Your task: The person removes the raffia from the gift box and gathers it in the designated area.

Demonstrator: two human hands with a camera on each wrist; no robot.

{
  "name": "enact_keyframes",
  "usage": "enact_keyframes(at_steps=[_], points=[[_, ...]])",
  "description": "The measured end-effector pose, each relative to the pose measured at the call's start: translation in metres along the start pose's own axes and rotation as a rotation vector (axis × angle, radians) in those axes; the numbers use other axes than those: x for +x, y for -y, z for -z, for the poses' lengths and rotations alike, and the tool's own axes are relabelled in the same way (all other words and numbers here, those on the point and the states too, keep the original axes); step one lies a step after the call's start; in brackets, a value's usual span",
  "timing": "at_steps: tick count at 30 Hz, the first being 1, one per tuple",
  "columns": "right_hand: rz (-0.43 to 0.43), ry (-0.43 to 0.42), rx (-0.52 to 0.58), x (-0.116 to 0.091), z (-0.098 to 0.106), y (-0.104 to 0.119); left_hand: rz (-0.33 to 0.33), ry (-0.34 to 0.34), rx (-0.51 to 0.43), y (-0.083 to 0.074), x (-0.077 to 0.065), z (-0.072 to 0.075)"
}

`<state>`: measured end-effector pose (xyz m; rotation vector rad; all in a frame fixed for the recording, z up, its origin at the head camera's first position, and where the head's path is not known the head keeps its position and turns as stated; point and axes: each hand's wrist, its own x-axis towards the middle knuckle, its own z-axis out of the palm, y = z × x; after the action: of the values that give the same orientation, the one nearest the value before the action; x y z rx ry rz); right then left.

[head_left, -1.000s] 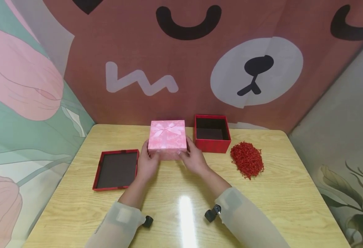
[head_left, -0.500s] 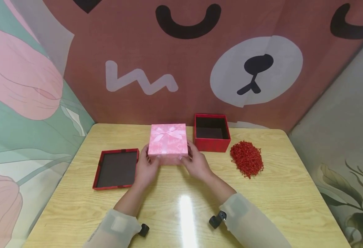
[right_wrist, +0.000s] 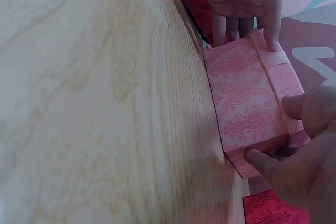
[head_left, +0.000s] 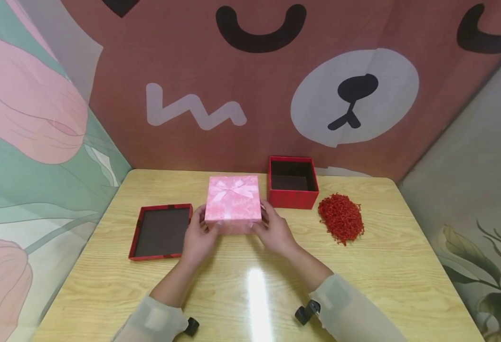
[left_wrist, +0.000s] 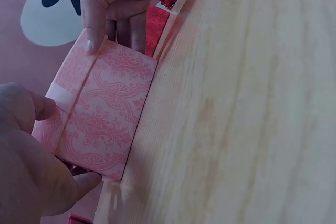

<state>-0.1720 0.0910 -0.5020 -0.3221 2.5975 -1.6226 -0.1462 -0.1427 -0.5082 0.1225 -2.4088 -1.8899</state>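
A pink gift box (head_left: 233, 199) with a pale ribbon bow on its lid sits between both hands at the middle back of the table. On its left side my left hand (head_left: 200, 237) grips it, thumb on the front of the lid's edge. From the other side my right hand (head_left: 278, 233) holds it the same way. In the left wrist view, the patterned front of the pink box (left_wrist: 107, 103) shows the seam under the lid. The lid is on, so the inside is hidden. Whether the base touches the table I cannot tell for sure.
An open red box (head_left: 294, 199) with a dark inside stands at the back, right of the pink one. Beside it lies a heap of red shredded paper (head_left: 341, 218). A red lid (head_left: 162, 232) lies inside-up at left. A printed cloth wall (head_left: 267, 137) borders the table's back.
The pink box has come toward me, away from the back wall, with both hands holding it throughout. The red box, red lid and shredded paper have stayed put.
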Motion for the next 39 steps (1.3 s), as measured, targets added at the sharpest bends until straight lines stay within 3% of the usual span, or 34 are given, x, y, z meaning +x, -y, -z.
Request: enact_keyframes(at_steps=[27, 39], points=[[0.025, 0.005, 0.119, -0.052, 0.008, -0.006, 0.012, -0.032, -0.117, 0.007, -0.044, 0.003], [0.002, -0.030, 0.073, -0.077, 0.014, -0.008, 0.033, -0.019, -0.173, 0.008, -0.060, -0.007]])
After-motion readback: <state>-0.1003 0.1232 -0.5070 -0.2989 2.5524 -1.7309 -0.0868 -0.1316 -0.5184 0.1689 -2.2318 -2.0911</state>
